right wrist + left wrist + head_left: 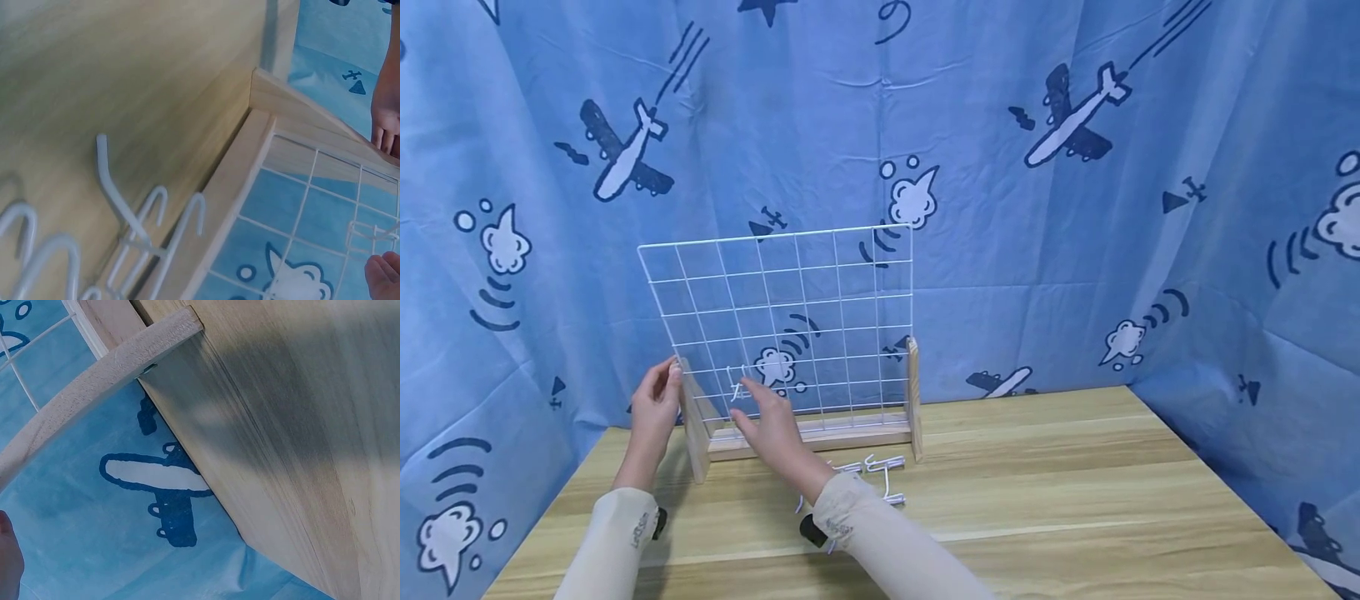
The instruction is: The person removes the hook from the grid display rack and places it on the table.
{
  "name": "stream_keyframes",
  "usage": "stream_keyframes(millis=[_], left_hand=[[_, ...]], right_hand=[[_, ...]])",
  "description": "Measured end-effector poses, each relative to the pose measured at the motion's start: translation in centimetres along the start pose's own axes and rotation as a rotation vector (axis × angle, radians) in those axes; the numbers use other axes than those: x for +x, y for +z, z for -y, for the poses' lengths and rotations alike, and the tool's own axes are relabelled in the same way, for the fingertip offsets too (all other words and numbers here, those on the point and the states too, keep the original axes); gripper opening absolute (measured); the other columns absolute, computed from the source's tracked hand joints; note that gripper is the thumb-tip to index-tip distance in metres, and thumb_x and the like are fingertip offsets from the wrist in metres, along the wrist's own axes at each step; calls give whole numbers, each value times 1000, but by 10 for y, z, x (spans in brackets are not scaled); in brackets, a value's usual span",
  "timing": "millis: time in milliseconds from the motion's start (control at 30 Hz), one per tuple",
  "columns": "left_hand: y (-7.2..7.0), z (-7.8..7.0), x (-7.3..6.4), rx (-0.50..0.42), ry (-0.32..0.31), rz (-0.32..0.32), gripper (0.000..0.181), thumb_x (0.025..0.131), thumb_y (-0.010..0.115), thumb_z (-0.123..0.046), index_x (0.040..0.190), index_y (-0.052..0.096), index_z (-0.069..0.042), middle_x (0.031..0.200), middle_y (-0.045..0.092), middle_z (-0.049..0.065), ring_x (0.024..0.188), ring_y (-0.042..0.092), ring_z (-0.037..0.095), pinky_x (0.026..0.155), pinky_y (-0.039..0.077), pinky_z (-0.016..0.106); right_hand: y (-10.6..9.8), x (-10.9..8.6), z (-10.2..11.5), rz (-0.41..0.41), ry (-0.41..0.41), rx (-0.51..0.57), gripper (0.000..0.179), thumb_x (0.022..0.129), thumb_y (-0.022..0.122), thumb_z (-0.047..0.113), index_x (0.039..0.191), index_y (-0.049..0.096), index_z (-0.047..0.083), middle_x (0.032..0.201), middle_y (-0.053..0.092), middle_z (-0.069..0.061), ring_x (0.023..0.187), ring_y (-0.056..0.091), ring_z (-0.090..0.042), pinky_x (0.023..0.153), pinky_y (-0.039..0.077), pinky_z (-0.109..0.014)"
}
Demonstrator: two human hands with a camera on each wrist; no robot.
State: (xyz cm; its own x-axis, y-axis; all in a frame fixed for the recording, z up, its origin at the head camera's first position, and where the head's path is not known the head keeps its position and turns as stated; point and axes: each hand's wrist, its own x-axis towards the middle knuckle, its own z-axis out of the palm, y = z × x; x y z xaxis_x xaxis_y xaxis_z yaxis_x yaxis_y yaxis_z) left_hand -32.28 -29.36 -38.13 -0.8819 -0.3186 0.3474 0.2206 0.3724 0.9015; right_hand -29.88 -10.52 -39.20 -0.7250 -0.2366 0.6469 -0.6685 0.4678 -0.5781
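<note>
A white wire grid (801, 268) stands in a wooden stand with a left post (695, 421) and a right post (914, 400). At the top of the left post, my left hand (655, 404) holds the wood between thumb and fingers. A white wire double hook (734, 390) hangs on the lower left of the grid. Right beside it is my right hand (775, 425), thumb and index finger spread apart around the hook's near side. In the right wrist view a fingertip (382, 275) shows just below this hook (369, 236).
Several loose white hooks (886, 479) lie on the wooden table (1037, 483) in front of the stand, partly hidden by the right forearm. They show large in the right wrist view (115, 194). A blue patterned curtain (985, 250) hangs behind the table and along its sides.
</note>
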Motion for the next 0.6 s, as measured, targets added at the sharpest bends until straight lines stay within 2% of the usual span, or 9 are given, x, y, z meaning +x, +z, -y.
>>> stream_keyframes(millis=[167, 400, 600], left_hand=[[1, 0, 0, -8, 2, -3, 51, 103, 40, -36, 144, 40, -5, 141, 44, 16, 132, 39, 28, 112, 34, 38], [1, -1, -1, -17, -2, 0, 51, 103, 40, -36, 144, 40, -6, 141, 44, 15, 133, 38, 28, 113, 33, 39], [0, 0, 0, -15, -16, -1, 52, 103, 39, -37, 146, 38, -7, 143, 43, 16, 134, 37, 29, 113, 33, 41]], right_hand=[[7, -1, -3, -10, 44, 16, 44, 92, 66, 16, 131, 55, 2, 131, 58, -15, 122, 54, -25, 105, 42, -29], [10, 0, -5, -18, 52, 23, 42, 93, 64, 18, 130, 56, 1, 130, 58, -15, 122, 54, -25, 105, 43, -30], [14, 2, -5, -28, 48, -25, 41, 93, 64, 21, 128, 57, 0, 128, 60, -14, 120, 56, -24, 104, 43, -27]])
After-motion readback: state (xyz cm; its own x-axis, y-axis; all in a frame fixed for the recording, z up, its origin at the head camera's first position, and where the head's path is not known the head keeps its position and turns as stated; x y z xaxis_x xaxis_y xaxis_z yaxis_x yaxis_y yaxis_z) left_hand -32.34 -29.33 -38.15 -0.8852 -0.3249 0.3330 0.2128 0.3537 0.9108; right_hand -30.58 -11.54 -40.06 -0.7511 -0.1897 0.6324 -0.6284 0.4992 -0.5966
